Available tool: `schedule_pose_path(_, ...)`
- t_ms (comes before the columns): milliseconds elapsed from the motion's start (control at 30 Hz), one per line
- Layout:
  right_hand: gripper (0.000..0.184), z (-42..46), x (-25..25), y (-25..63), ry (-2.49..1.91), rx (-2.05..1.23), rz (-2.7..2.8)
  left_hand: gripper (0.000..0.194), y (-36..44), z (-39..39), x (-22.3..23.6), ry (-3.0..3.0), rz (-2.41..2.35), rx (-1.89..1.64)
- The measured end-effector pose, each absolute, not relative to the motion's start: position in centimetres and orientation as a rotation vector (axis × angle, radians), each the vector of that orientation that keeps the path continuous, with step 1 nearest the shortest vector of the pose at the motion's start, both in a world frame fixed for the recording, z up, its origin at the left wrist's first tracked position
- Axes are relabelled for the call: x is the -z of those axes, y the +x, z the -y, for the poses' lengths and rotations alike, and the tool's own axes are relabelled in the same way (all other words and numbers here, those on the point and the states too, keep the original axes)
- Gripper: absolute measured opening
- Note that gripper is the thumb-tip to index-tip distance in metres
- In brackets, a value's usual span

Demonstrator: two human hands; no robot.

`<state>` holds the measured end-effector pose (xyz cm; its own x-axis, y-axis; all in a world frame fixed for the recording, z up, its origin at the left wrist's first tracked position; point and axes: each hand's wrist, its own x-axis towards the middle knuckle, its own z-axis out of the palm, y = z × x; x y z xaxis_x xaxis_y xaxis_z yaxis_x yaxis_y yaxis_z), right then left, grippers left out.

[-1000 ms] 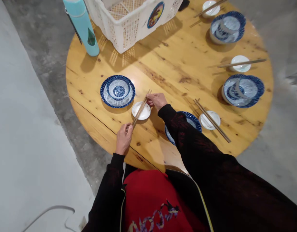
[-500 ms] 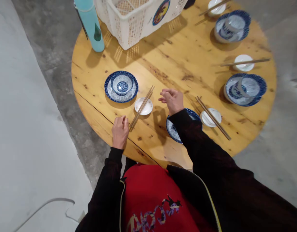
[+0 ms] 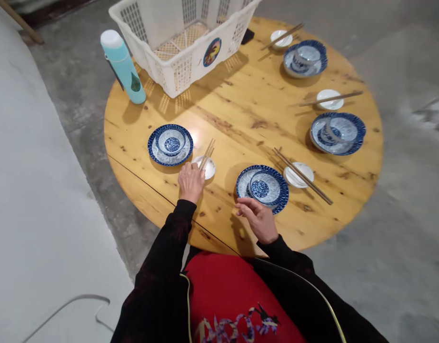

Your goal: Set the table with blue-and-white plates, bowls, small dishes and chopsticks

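Note:
My left hand (image 3: 191,182) rests on the round wooden table (image 3: 241,114) at the near end of a pair of chopsticks (image 3: 207,154), its fingers curled over their tips. The chopsticks lie across a small white dish (image 3: 207,167). To the left stands a blue patterned plate with a bowl on it (image 3: 170,144). My right hand (image 3: 258,219) hovers near the table's front edge with loosely bent fingers and nothing in it, just below a second blue plate and bowl (image 3: 263,187).
A white plastic basket (image 3: 180,38) and a teal bottle (image 3: 123,66) stand at the back left. Further blue plates with bowls (image 3: 337,133), white dishes (image 3: 298,175) and chopsticks (image 3: 301,175) lie round the right side. Grey concrete floor surrounds the table.
My right hand let go of the far end of the chopsticks and drew back to the table's front edge. My left hand moved up to the chopsticks' near end. The camera tilted up.

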<state>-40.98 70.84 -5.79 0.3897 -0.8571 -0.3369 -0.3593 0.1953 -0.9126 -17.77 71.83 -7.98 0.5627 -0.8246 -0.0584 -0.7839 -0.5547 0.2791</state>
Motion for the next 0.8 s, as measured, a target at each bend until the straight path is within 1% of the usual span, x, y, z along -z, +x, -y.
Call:
schedule_pose_path(200, 0.032, -71.6, 6.4, -42.3, -1.343, 0.51, -1.229, 0.022, -18.0, -71.5, 8.7, 2.601, 1.376, 0.227)
schedule_pose_path(367, 0.033, -71.8, 6.9, -42.8, -1.33, 0.523, -1.217, 0.024, -17.9, -71.7, 8.4, 2.603, 1.408, 0.196)
schedule_pose_path(500, 0.041, -72.1, 7.3, -42.9, -1.326, 0.534, -1.187, 0.029, -17.7, -72.9, 7.9, 2.523, 1.445, 0.108)
schedule_pose_path(667, 0.045, -73.5, 7.6, -42.8, -1.324, 0.507, -1.126, 0.026, -18.0, -78.1, 8.0, 2.321, 1.367, -0.078)
schedule_pose_path(800, 0.04, -75.7, 8.4, -42.3, -1.322, 0.397, -1.083, 0.021, -19.5, -84.9, 8.6, 2.275, 1.157, 0.014)
